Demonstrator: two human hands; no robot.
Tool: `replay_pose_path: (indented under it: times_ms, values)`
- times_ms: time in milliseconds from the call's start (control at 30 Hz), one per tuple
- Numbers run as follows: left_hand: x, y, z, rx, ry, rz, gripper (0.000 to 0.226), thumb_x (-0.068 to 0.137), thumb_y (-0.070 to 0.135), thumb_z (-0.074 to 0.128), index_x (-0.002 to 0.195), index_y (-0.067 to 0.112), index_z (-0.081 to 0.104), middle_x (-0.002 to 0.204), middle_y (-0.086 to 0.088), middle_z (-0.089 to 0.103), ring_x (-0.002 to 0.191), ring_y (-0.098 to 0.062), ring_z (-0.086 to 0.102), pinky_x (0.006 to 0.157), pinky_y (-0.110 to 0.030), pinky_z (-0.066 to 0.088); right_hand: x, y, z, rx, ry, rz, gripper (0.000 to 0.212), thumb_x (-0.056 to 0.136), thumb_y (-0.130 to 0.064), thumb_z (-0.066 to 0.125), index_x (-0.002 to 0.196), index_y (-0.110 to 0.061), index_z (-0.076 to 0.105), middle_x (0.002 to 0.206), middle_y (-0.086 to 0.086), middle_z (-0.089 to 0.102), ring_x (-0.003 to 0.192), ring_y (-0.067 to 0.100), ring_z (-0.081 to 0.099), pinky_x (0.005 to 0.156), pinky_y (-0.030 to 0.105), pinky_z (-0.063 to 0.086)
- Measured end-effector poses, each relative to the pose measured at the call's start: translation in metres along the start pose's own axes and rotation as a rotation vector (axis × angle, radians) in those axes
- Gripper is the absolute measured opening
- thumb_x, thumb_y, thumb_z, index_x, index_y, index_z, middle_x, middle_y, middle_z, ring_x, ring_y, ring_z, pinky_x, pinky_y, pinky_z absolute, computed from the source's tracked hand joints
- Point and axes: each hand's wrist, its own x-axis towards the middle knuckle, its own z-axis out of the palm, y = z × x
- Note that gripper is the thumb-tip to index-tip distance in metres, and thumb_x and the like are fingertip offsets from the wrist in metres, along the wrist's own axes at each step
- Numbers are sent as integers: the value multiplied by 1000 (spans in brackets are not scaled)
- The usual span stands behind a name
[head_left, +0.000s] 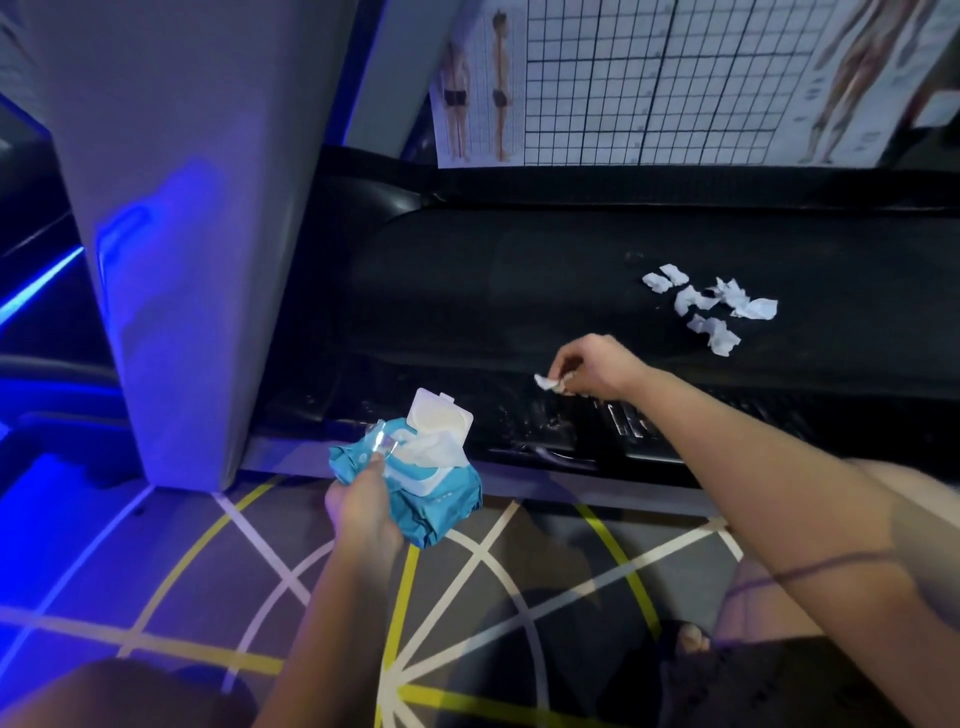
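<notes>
Nearest: your knee (104, 691) at the lower left, over the grey carpet with yellow and white lines (208, 571).

Left hand (363, 506): fingers curled round the near left end of a soft blue plastic wet-wipe pack (441, 504), which you hold in the air above the carpet, just in front of the machine's near edge. Grip is narrow, thumb on top; the far fingers are hidden under the pack.

Pack contents: its white hinged plastic lid (441, 421) stands open, tilted up and away from you. One white wipe sheet (436, 449) sticks up out of the opening, rumpled and leaning right.

Right hand (597, 369): arm stretched out over the black side rail of the treadmill (467, 405). Fingertips are drawn together, pinching a small crumpled white wad of wipe (549, 383). The wad sits at the fingertips, low against the rail at the near edge of the belt. Whether it presses the surface or hangs just clear, you cannot tell. Wet-looking streaks show on the rail beside it.

Beyond: the black treadmill belt (519, 291) carries a loose cluster of crumpled white paper scraps (711, 306), well apart from the right hand, to its far right.

Left: a pale upright column (182, 260) rises from the floor.

Farthest: a white wall chart with black grid and body figures (675, 78).
</notes>
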Motion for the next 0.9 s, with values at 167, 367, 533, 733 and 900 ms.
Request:
replay_pose_path:
  times_ms: [167,367,533,733,900]
  values:
    - [4,0,-4,3,22,-7,33,103,19,71,134,9,65,120,-14,75,95,-33,76,64,-43,63,16,13,18,-38,175,122,26,85,-34,78,94,-11,76,87,5,69,81,21,66,74,27,53]
    - [6,-1,-5,-19,14,0,34,102,18,71,134,8,65,122,-16,75,99,-35,76,85,-55,63,9,17,38,-173,12,24,24,94,-25,65,86,-7,78,89,12,71,85,29,67,77,41,56]
    - [1,0,1,-48,-13,4,30,102,13,71,130,5,66,121,-16,74,103,-37,75,94,-60,60,-16,21,39,-169,0,-123,20,86,-9,69,100,-17,81,105,-2,70,95,18,68,91,31,53]
    - [-4,-2,10,-76,-25,0,30,101,13,72,130,6,67,121,-15,75,100,-35,76,89,-57,62,-54,27,47,-94,46,-248,23,81,-4,70,95,-18,82,99,-4,72,84,13,69,86,23,51]
    - [-6,-5,10,-90,-6,2,33,100,15,74,131,8,66,119,-15,76,99,-35,77,77,-52,65,-70,18,36,-97,-148,-202,22,80,-13,74,93,-29,82,94,-11,73,81,6,68,80,19,51]
